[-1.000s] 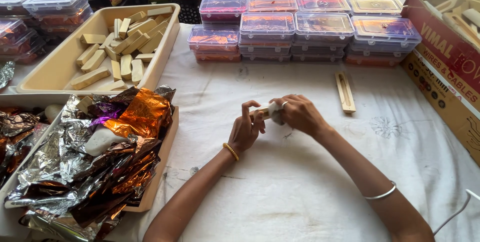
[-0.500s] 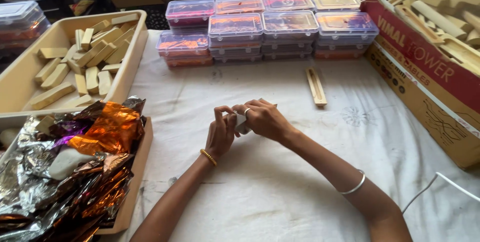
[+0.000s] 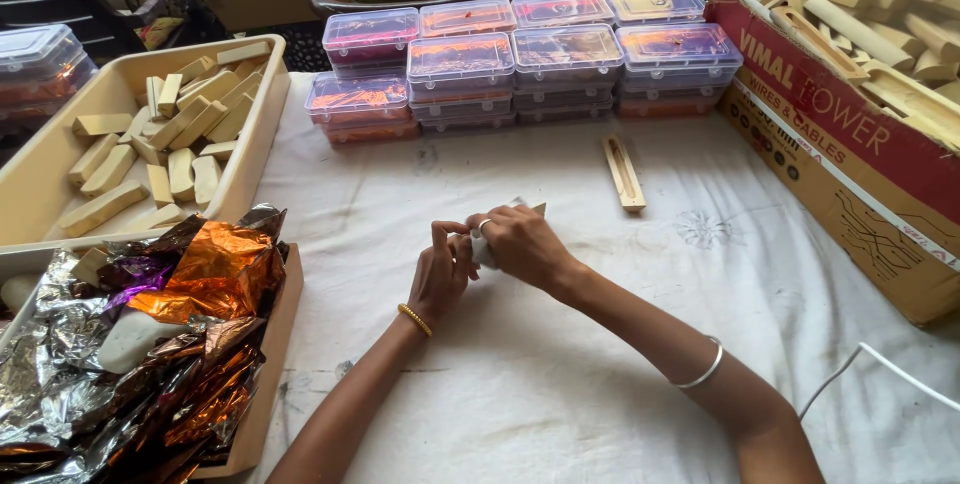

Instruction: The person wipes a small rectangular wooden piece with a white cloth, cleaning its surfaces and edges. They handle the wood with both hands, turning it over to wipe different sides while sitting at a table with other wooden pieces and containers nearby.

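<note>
Both hands met over the middle of the bench point(image 3: 560, 384), above the white cloth. The right hand point(image 3: 525, 244) was clamped over a small pale block point(image 3: 490, 244), fingers point(image 3: 500, 226) curled tight across its top; only the block's near face and one corner past the knuckles showed. The left hand point(image 3: 440, 274) pressed in from its side, thumb and forefinger pinching the block's end, other fingers folded. Whether any wrapping sat between fingers and block could not be told.

Risks, as judged:
- The grip was all fingertips on a small smooth piece. Uneven squeeze could have popped it out sideways onto the cloth, or toward the tray of crumpled silver and orange foil point(image 3: 150, 344) just left of the left hand.
- The block was held clear of the cloth with no support below, so a slip meant a drop.
- The right hand hid most of the block, so any alignment at the covered end went unchecked by eye.
- A loose wooden strip point(image 3: 624, 172) lay beyond the right hand's fingers; a forward sweep could have knocked it toward the stacked clear lidded boxes point(image 3: 520, 59) further out.
- A white cable point(image 3: 880, 369) ran near the right forearm; an elbow pulled back could have snagged it.

The tray of wooden blocks point(image 3: 160, 134), far left of the fingers, and the cardboard box point(image 3: 850, 144) on the right were well apart.
</note>
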